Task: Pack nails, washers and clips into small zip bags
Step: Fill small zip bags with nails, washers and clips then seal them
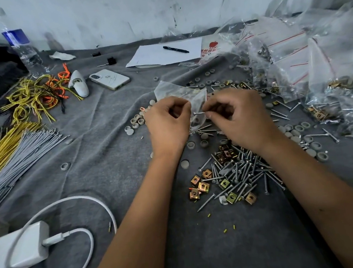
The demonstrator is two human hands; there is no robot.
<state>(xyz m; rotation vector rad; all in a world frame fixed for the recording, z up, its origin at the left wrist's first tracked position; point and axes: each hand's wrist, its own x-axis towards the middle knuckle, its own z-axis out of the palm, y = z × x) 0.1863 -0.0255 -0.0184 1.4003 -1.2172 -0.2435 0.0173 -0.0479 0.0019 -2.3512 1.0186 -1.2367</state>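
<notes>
Nearest me on the grey cloth-covered table [114,160] lie a white charger [21,250] and, to the right, a heap of nails [243,170] mixed with brass clips [203,186]. Above that heap I see my left hand [168,121] pinching the edge of a small clear zip bag [180,93], while my right hand [238,117] pinches one nail [199,112] at the bag's mouth. Grey washers [137,120] lie scattered around. Farther right sit filled bags [293,59]; beyond, a phone [110,78] and paper [164,53].

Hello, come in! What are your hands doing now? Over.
Left hand holds small zip bag open. Right hand pinches a nail at its mouth. Nothing in the way.
</notes>
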